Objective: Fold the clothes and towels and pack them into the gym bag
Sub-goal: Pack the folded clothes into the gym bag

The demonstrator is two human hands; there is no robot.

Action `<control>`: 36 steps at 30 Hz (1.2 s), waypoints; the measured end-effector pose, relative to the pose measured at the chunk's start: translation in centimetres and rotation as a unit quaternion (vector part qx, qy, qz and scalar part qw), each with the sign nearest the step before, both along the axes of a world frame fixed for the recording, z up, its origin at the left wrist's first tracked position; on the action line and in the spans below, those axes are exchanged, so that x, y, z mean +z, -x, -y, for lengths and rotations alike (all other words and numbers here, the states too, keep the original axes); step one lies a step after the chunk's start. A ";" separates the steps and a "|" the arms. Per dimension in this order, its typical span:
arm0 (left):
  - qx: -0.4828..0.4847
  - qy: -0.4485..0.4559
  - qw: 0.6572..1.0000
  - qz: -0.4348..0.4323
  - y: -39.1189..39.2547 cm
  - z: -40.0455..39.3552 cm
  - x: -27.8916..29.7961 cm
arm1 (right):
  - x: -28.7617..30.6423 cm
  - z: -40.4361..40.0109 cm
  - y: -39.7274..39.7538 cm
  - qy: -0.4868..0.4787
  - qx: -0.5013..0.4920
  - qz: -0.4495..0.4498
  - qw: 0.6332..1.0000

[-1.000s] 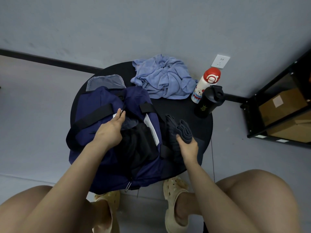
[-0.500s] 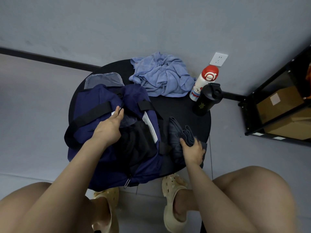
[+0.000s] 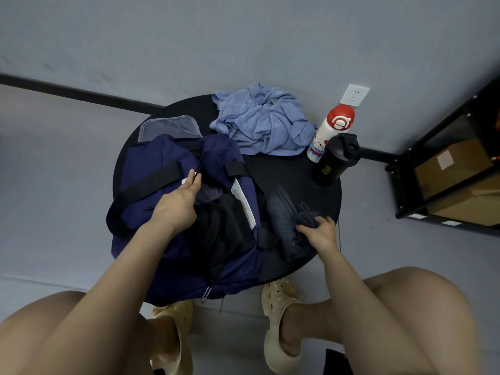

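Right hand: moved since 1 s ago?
Yes. The right hand has shifted toward the near-right rim of the round black table, away from the navy gym bag, gripping the dark folded garment.

Bare tabletop [image 3: 281, 171] between gym bag [image 3: 151, 169] and bottles (black one [image 3: 334, 161] nearest); towel [image 3: 259, 123] fills far edge

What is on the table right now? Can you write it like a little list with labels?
table: round black table
bag: navy gym bag, open, something black inside
left hand: left hand holds the bag's opening
right hand: right hand grips the folded dark grey garment beside the bag
towel: blue towel, crumpled, not folded yet
bottles: white bottle with red cap and black shaker bottle, standing near the table's edge
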State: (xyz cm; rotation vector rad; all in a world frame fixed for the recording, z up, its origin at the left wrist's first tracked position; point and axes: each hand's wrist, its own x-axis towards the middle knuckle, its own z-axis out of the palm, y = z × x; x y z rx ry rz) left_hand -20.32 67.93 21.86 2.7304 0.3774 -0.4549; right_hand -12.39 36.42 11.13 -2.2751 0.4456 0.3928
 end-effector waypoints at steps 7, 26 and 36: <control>0.021 0.012 1.000 0.016 0.5 0.0 0.4 | 0.0 1.0 -2.0 -0.005 0.002 -0.144 0.990; 0.091 0.088 0.986 0.104 4.8 -1.4 2.2 | 5.0 -1.6 0.1 -0.075 -0.038 0.026 0.996; 0.063 0.093 0.990 0.082 5.9 -2.1 3.9 | 12.6 -4.7 1.6 -0.154 0.027 0.106 0.982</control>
